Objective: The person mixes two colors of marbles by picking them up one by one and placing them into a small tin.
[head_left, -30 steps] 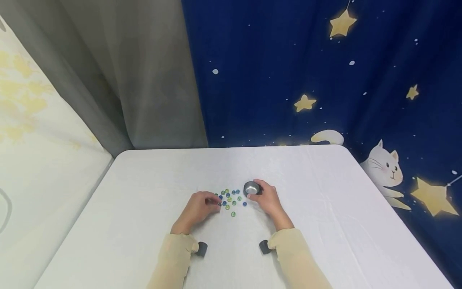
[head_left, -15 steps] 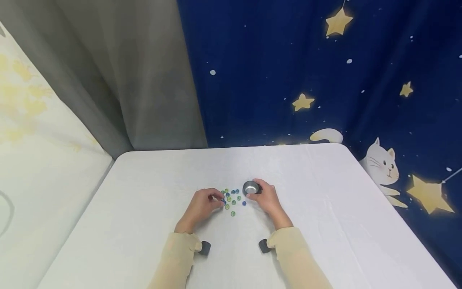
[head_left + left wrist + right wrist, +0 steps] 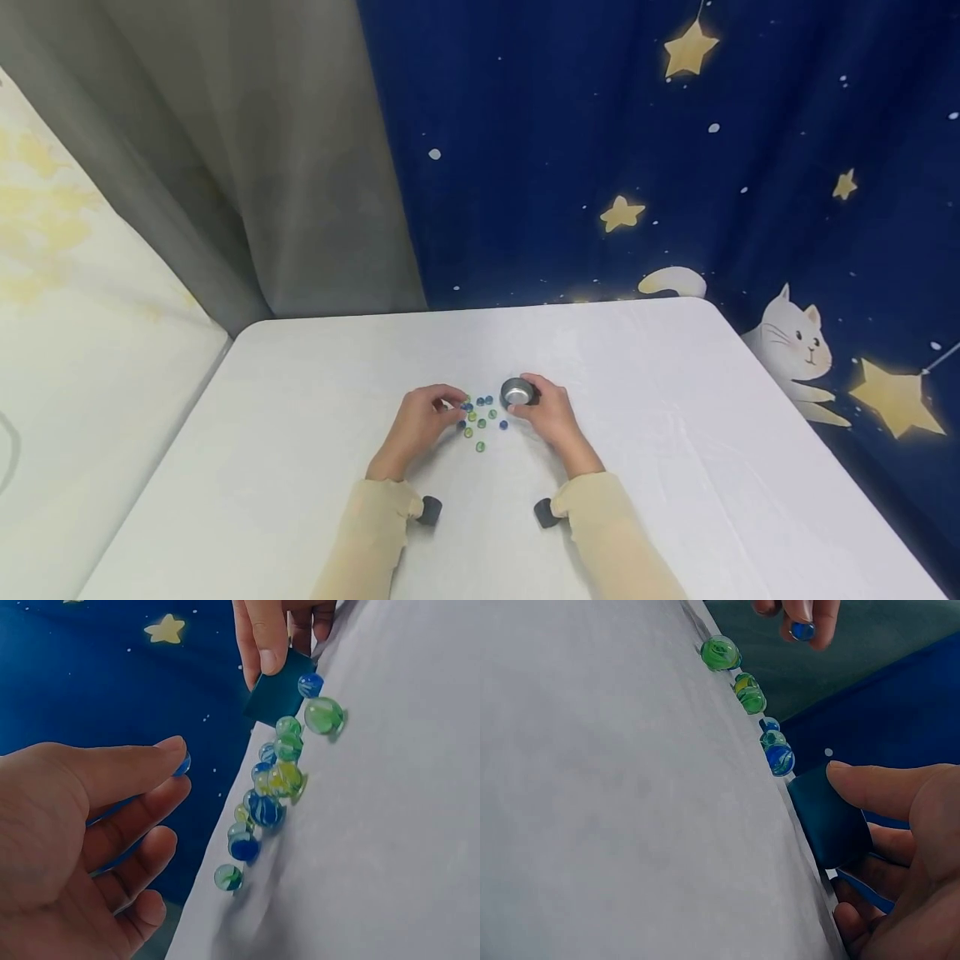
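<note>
Between thumb and index fingertip, my left hand (image 3: 422, 421) pinches a blue glass marble (image 3: 184, 764), held above the table in the left wrist view. The marble also shows in the right wrist view, with the fingertips behind it. My right hand (image 3: 555, 415) grips a small round metal cup (image 3: 829, 821) from its right side, thumb on the near wall. The cup stands upright on the table, its silvery inside facing up in the head view. Several loose marbles lie between the hands, among them a green one (image 3: 324, 716) and a dark blue one (image 3: 244, 847).
A white cloth covers the table (image 3: 652, 517). Behind it hang a grey curtain (image 3: 330, 167) and a blue curtain (image 3: 540, 150) with stars and a cat. Each wrist carries a black camera, the left one (image 3: 430, 511) close over the cloth.
My left hand has shifted slightly right and away from me, its thumb and index finger rising a little from the marbles with a blue one. My right hand keeps holding the cup in place.
</note>
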The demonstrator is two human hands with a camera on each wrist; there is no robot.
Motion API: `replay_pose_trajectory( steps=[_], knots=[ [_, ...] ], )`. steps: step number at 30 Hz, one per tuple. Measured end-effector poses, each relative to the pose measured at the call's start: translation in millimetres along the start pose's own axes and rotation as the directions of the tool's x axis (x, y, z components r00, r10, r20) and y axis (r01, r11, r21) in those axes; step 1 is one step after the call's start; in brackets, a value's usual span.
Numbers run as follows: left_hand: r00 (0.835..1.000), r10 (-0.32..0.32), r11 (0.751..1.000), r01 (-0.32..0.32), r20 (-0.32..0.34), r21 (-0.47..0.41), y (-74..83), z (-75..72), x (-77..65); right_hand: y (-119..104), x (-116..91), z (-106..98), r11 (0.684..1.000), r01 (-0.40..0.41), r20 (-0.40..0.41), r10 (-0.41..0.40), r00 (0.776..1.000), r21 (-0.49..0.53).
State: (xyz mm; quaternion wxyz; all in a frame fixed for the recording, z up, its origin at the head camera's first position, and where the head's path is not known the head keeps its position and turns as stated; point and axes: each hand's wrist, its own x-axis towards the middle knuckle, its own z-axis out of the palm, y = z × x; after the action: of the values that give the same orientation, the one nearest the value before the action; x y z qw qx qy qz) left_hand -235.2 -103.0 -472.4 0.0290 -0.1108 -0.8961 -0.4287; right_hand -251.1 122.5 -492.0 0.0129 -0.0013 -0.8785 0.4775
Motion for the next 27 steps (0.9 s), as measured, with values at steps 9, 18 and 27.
replay_pose_trajectory(
  steps=[9,18,27],
  knots=[
    [1.0,-0.005,1.0,0.005,-0.009,-0.011,5.5,2.0,7.4,-0.9,0.3,2.9,1.0,0.012,-0.003,-0.012,1.0,-0.013],
    [1.0,-0.007,1.0,0.007,0.003,-0.015,8.5,13.7,14.8,1.8,0.1,2.9,1.0,0.021,-0.006,-0.022,1.0,-0.013],
    [0.999,0.017,0.999,-0.018,-0.036,-0.027,12.3,21.6,21.0,3.1,0.6,1.6,1.0,0.026,-0.01,-0.026,1.0,-0.009]
  ],
)
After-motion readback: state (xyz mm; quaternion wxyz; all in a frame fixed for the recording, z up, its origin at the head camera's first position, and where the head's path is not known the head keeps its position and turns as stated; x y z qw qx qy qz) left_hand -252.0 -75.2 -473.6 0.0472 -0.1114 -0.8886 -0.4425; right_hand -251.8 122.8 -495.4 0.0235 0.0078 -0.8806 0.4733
